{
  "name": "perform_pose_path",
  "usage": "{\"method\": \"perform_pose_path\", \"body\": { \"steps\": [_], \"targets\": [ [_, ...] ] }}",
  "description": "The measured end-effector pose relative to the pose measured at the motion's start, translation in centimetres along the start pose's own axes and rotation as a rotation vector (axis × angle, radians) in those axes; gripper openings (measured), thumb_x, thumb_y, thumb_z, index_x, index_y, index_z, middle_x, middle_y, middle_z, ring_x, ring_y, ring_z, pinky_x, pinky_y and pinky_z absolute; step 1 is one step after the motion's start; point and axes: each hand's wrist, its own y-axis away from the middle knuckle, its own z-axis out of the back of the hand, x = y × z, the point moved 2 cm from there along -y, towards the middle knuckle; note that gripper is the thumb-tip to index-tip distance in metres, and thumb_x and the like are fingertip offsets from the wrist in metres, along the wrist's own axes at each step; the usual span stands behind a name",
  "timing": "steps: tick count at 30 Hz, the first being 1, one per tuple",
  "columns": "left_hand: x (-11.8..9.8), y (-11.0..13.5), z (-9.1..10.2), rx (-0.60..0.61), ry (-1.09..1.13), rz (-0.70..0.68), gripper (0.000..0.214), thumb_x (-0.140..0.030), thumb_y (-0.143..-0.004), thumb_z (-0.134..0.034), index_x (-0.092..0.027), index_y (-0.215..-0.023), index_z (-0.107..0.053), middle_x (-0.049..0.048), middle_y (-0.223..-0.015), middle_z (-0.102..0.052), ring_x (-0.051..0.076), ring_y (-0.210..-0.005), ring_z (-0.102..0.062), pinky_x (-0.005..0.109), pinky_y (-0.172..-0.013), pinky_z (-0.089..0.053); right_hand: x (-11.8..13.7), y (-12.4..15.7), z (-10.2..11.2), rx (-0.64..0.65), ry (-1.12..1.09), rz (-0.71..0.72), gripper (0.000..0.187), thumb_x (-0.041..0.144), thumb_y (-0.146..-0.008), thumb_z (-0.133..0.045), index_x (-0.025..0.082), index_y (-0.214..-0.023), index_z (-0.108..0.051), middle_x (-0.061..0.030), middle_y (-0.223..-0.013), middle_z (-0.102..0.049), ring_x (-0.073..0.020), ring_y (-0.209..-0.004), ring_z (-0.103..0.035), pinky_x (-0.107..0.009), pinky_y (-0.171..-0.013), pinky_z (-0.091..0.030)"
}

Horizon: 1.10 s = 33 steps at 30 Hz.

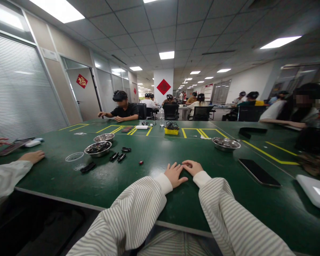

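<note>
Honestly, left hand [174, 175] lies spread on the desk [117, 185], right hand [193, 167] curled with fingertips right by it, can't tell if pinching anything; the little red piece [141, 162] sits left of both, so one careless sleeve [141, 202] swipe could scatter it

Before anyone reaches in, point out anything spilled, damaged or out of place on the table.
Nothing looks spilled or damaged. The only mild oddity is a small red piece lying alone, apart from the black parts beside the left bowls.
</note>
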Motion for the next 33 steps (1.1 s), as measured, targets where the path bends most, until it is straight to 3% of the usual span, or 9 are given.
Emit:
{"method": "perform_pose_path", "body": {
  "steps": [3,5,9,12,16,20,22,27,33],
  "targets": [
    [2.5,0.3,1.6,-0.100,-0.120,0.140,0.055,-0.044,-0.074,-0.033,-0.020,-0.121,-0.023,0.0070,-0.123,-0.032,0.023,-0.115,-0.018,0.042,-0.092,-0.017,-0.1,0.0,-0.3,0.074,0.086,0.079,0.023,0.023,-0.060,-0.051,0.016,-0.079,-0.062,-0.0028,-0.070,-0.061,-0.0089,-0.049,-0.048,-0.022,-0.053,-0.041],
    [5.2,0.7,2.6,-0.125,-0.226,0.385,0.049,-0.032,-0.074,-0.037,-0.018,-0.120,-0.027,0.0091,-0.123,-0.031,0.025,-0.115,-0.018,0.043,-0.090,-0.019,0.0,0.1,-0.5,0.110,0.131,0.147,0.022,0.023,-0.059,-0.052,0.017,-0.078,-0.063,-0.0031,-0.071,-0.060,-0.0081,-0.048,-0.046,-0.022,-0.053,-0.040],
    [10.6,2.3,3.7,-0.002,-0.347,0.907,0.036,-0.013,-0.076,-0.027,-0.014,-0.106,-0.047,0.0144,-0.119,-0.032,0.029,-0.106,-0.031,0.043,-0.075,-0.034,0.0,0.1,-0.4,0.126,0.163,0.176,0.019,0.026,-0.060,-0.053,0.018,-0.073,-0.064,-0.0030,-0.071,-0.059,-0.0074,-0.047,-0.044,-0.021,-0.052,-0.040],
    [12.6,3.0,3.7,0.061,-0.324,0.995,0.036,-0.009,-0.076,-0.024,-0.013,-0.094,-0.054,0.0151,-0.106,-0.042,0.025,-0.095,-0.040,0.035,-0.067,-0.040,0.2,0.1,-0.3,0.114,0.166,0.166,0.017,0.027,-0.060,-0.054,0.018,-0.071,-0.064,-0.0026,-0.068,-0.059,-0.0079,-0.048,-0.045,-0.022,-0.053,-0.040],
    [12.1,2.4,3.2,0.055,-0.251,0.741,0.032,-0.007,-0.072,-0.031,-0.014,-0.091,-0.056,0.0125,-0.096,-0.046,0.022,-0.092,-0.042,0.032,-0.071,-0.040,0.3,0.2,-0.3,0.065,0.086,0.107,0.017,0.026,-0.060,-0.053,0.018,-0.071,-0.063,-0.0021,-0.064,-0.060,-0.0100,-0.053,-0.051,-0.023,-0.057,-0.042],
    [8.5,0.7,1.7,-0.050,-0.004,0.275,0.036,-0.005,-0.066,-0.041,-0.018,-0.099,-0.051,0.0063,-0.094,-0.049,0.015,-0.086,-0.045,0.026,-0.079,-0.037,0.3,0.2,-0.6,0.061,-0.095,0.052,0.017,0.024,-0.060,-0.052,0.017,-0.072,-0.061,-0.0021,-0.063,-0.061,-0.0104,-0.055,-0.054,-0.023,-0.058,-0.044],
    [6.3,0.1,1.0,-0.128,0.145,0.136,0.034,-0.008,-0.066,-0.044,-0.017,-0.098,-0.051,0.0042,-0.089,-0.051,0.013,-0.082,-0.046,0.025,-0.078,-0.038,0.3,0.2,-0.7,0.060,-0.164,0.047,0.017,0.024,-0.058,-0.053,0.016,-0.072,-0.060,-0.0020,-0.062,-0.060,-0.0103,-0.054,-0.054,-0.023,-0.057,-0.045],
    [2.9,-0.6,0.4,-0.217,0.337,0.017,0.021,-0.011,-0.064,-0.048,-0.017,-0.082,-0.056,0.0013,-0.075,-0.053,0.012,-0.073,-0.048,0.025,-0.071,-0.041,0.2,0.0,-1.0,0.079,-0.279,0.027,0.017,0.022,-0.055,-0.056,0.014,-0.070,-0.058,-0.0026,-0.060,-0.060,-0.0106,-0.053,-0.055,-0.024,-0.057,-0.047],
    [3.0,-0.4,1.2,-0.354,0.494,0.055,0.022,-0.007,-0.062,-0.045,-0.015,-0.081,-0.054,0.0008,-0.074,-0.050,0.008,-0.066,-0.049,0.021,-0.066,-0.043,0.3,0.1,-1.1,0.136,-0.379,0.009,0.018,0.022,-0.055,-0.056,0.013,-0.070,-0.060,-0.0051,-0.065,-0.062,-0.0133,-0.060,-0.058,-0.026,-0.062,-0.047]
  ]
}}
